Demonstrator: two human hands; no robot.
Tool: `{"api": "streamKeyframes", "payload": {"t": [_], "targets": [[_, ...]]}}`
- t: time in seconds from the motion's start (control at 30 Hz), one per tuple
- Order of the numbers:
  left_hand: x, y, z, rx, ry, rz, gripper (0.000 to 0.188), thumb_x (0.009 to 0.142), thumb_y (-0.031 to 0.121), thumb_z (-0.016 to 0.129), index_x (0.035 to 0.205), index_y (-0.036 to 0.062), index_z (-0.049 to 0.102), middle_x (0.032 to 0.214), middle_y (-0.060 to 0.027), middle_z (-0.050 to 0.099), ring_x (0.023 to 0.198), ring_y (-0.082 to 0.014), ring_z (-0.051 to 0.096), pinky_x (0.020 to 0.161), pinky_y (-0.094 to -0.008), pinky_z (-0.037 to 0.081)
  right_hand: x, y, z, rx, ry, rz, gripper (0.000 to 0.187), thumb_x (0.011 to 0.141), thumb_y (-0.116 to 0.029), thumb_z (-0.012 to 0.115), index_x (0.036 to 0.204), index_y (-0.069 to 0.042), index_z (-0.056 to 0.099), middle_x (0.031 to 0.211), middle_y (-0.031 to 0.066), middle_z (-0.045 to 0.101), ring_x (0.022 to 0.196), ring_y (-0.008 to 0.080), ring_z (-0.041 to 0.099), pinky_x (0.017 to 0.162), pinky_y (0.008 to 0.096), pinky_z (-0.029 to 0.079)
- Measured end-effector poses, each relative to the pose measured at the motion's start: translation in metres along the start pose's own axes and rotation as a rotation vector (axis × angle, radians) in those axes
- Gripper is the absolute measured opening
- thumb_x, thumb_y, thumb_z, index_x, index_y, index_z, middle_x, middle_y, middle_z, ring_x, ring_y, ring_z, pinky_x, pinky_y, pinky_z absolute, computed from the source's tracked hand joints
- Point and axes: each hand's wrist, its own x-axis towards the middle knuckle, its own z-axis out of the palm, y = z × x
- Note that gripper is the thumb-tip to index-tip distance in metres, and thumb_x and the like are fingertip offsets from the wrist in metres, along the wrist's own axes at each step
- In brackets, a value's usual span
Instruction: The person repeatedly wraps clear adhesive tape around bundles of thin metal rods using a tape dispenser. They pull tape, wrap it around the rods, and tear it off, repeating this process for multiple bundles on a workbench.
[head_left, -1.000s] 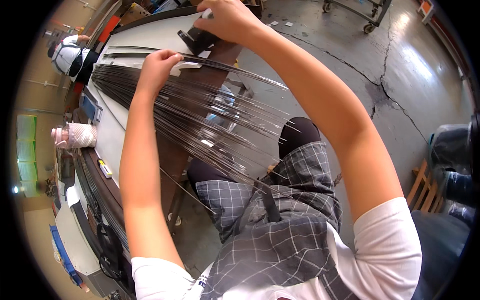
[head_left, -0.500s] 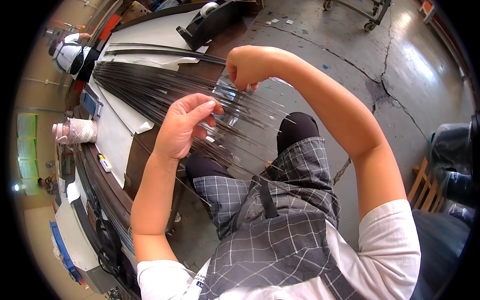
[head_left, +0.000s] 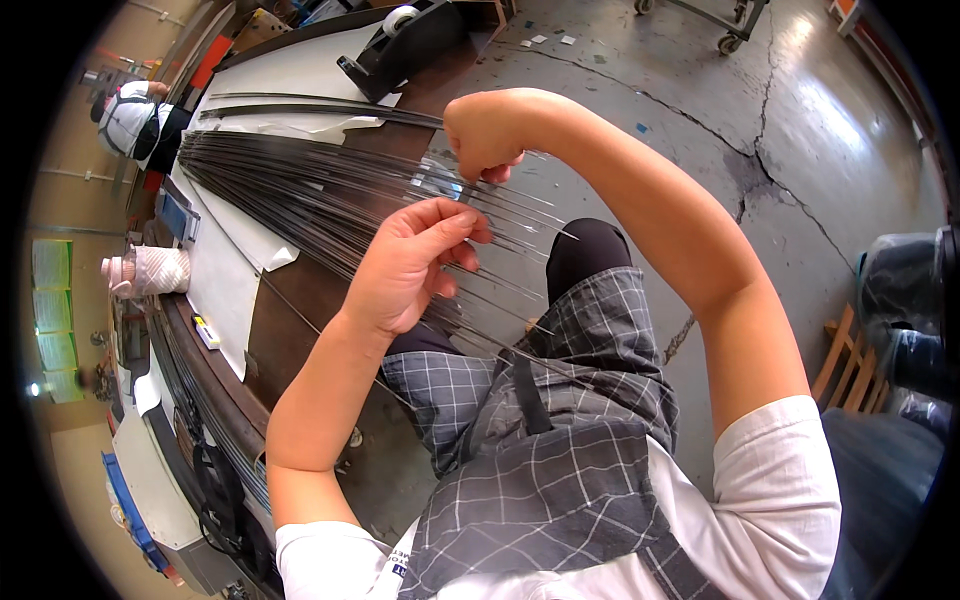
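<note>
A fan of long, thin dark rods lies across the worktable, its loose ends spreading past the table edge above my lap. A narrower bundle of similar thin rods lies apart at the far side and runs to my right hand. That hand is closed around the bundle's near end, with the fingers curled under. My left hand hovers over the fan, thumb and forefinger pinched together and the other fingers curled. Whatever sits in this pinch is too small to make out.
White paper covers part of the brown table. A black tape dispenser stands at the far end. A pink wrapped bottle and a yellow-white cutter are at left. Another person works beyond; a wheeled cart stands far right.
My left hand has moved right and slightly down, closer to my right hand, still pinched. My right hand has shifted slightly left and keeps its grip. The view has tilted a little.
</note>
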Motion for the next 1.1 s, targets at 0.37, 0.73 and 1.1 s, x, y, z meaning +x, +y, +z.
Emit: {"api": "streamKeyframes", "payload": {"t": [0.37,0.73,1.1], "targets": [[0.010,-0.011,0.021,-0.053,0.028,-0.020,0.014,0.087,0.022,0.061,0.094,0.0095,0.061,0.087,-0.0007,0.062,0.070,-0.0068,0.056,0.045,-0.0174,0.041,-0.012,0.003,-0.001,0.379,0.066,-0.114,0.015,0.066,-0.018,0.061,0.063,-0.003,0.061,0.060,0.0040,0.060,0.053,0.0109,0.054,0.050,0.0244,0.042],[0.014,-0.014,0.020,-0.099,0.033,-0.014,0.011,0.087,0.023,0.061,0.091,0.0133,0.060,0.086,0.0007,0.062,0.069,-0.0066,0.056,0.047,-0.0181,0.041,-0.016,0.003,-0.001,0.428,0.072,-0.134,0.016,0.067,-0.018,0.062,0.063,-0.002,0.060,0.059,0.0056,0.059,0.051,0.0111,0.052,0.048,0.0244,0.040],[0.016,-0.013,0.020,-0.100,0.031,-0.034,0.011,0.087,0.023,0.062,0.091,0.0131,0.060,0.086,0.0003,0.062,0.069,-0.0065,0.057,0.047,-0.0178,0.041,-0.013,0.003,0.001,0.471,0.048,-0.162,0.017,0.067,-0.018,0.062,0.061,-0.002,0.059,0.058,0.0057,0.059,0.051,0.0112,0.052,0.048,0.0246,0.040]]}}
